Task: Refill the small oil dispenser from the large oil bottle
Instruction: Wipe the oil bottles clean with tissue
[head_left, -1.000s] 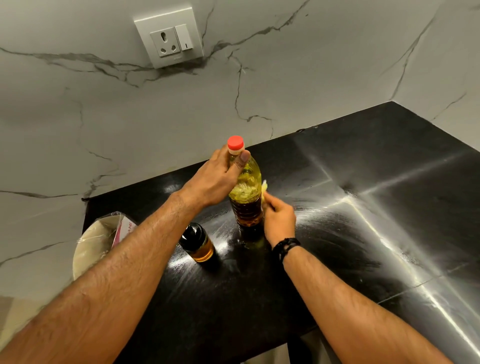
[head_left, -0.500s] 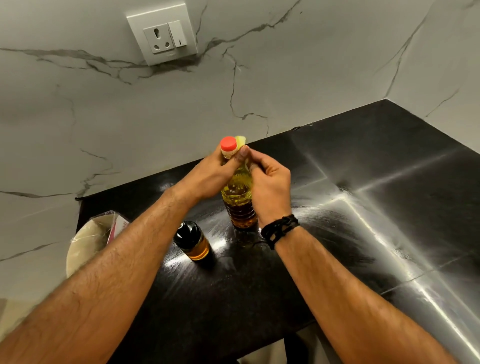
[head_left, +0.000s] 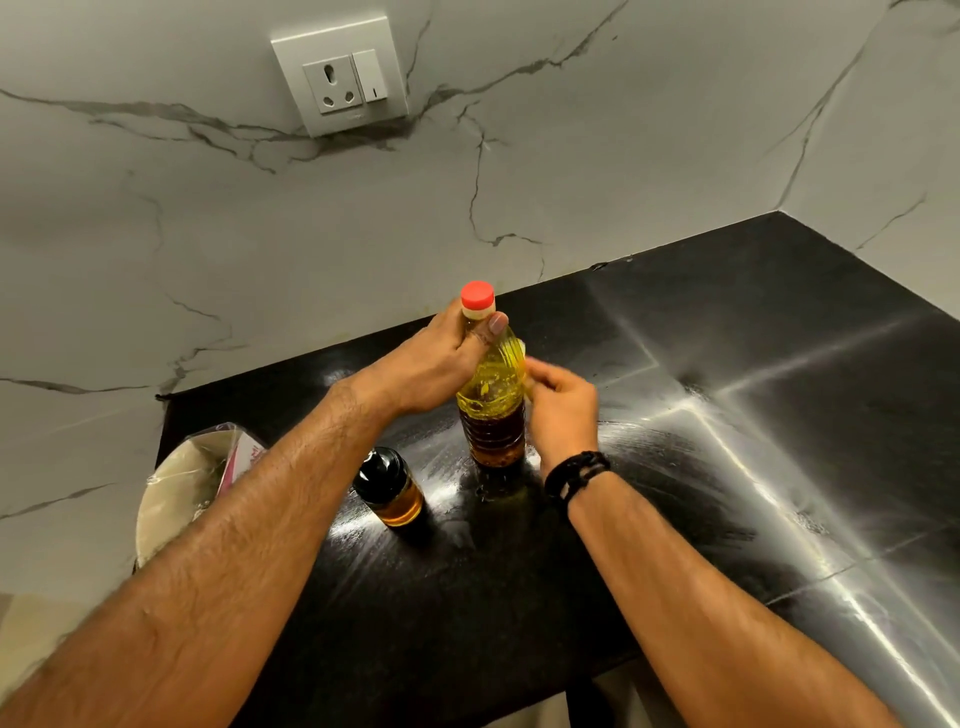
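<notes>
The large oil bottle (head_left: 492, 415) stands upright on the black counter (head_left: 753, 395), with yellow oil in it and its red cap (head_left: 478, 295) on. My left hand (head_left: 431, 364) grips its neck just under the cap. My right hand (head_left: 563, 410) is against the bottle's right shoulder, fingers pinched on a small yellow piece (head_left: 521, 347) that is blurred. The small oil dispenser (head_left: 389, 486), with a black top and a little amber oil, stands to the left of the bottle, under my left forearm, untouched.
A clear plastic bag with round flat discs (head_left: 192, 478) lies at the counter's left end. The marble wall with a socket (head_left: 340, 78) runs behind, and a side wall closes the right corner. The counter's front edge is near my elbows.
My right hand rose from the bottle's side to the cap with the yellow piece, then came back down to the bottle's shoulder. My left hand kept its grip on the neck.
</notes>
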